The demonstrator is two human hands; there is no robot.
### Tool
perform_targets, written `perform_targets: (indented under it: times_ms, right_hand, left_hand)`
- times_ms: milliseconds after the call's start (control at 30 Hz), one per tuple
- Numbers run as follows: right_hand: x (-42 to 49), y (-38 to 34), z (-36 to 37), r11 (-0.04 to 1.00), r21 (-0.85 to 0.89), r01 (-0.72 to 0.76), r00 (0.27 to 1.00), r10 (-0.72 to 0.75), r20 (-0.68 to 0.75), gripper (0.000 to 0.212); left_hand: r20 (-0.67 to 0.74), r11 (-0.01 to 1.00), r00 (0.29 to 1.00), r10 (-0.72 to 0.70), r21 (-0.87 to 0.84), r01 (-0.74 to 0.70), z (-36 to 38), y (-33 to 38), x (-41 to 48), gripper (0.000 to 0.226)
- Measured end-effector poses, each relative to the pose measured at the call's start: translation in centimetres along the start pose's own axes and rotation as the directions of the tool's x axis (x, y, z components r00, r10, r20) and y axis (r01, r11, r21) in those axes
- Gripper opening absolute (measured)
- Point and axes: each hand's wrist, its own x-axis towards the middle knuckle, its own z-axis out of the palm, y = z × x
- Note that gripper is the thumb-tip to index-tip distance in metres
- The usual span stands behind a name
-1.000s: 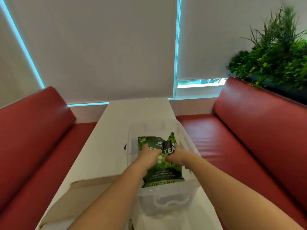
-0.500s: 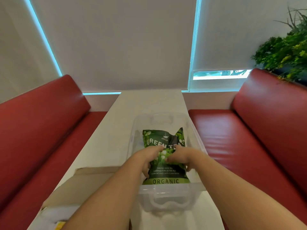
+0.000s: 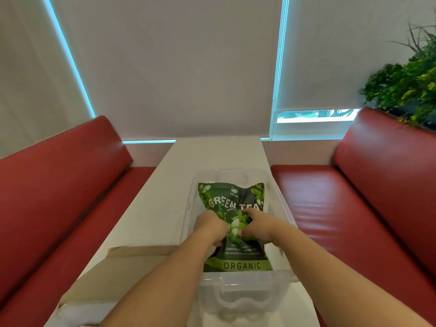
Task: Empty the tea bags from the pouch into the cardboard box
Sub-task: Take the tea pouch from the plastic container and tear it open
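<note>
A green tea pouch, printed "GREEN TEA" and "ORGANIC", lies inside a clear plastic bin on the white table. My left hand grips the pouch's middle from the left. My right hand grips it from the right, and the foil is creased between them. A brown cardboard box with its flaps open sits at the lower left, beside the bin; my left forearm crosses over it.
The narrow white table runs away from me toward a blind-covered window. Red padded benches line both sides. A green plant stands behind the right bench.
My view has swung left and tipped a little, bringing more of the cardboard box into sight. Both hands have kept their grip on the pouch, which stays in the bin.
</note>
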Motion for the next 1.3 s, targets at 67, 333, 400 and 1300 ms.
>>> perform_targets:
  times_ms: [67,333,400,1300]
  right_hand:
    - [-0.4,-0.2,-0.4,0.997,0.04,0.063,0.995,-0.06,-0.075,0.075]
    - [-5.8,-3.5,-4.4,0.952,-0.003,0.305,0.834,-0.269,-0.481,0.111]
    - [-8.1,-4.8,-5.5,0.947,-0.067,0.313,0.77,-0.294,-0.566,0.122]
    - [-29.0,-5.1,12.8,0.64,0.52,0.566,0.824,-0.45,-0.343,0.037]
  left_hand:
    - [-0.033,0.999,0.998,0.053,-0.004,-0.053,-0.5,0.5,-0.3,0.014]
    - [-0.127,0.926,0.954,0.271,-0.237,-0.294,-7.4,4.1,-5.7,0.008]
    - [-0.097,0.889,0.943,0.318,-0.315,-0.332,-9.8,5.0,-8.1,0.011]
    - [0.245,0.801,0.766,0.594,-0.269,-0.535,-28.1,-11.3,-26.1,0.047]
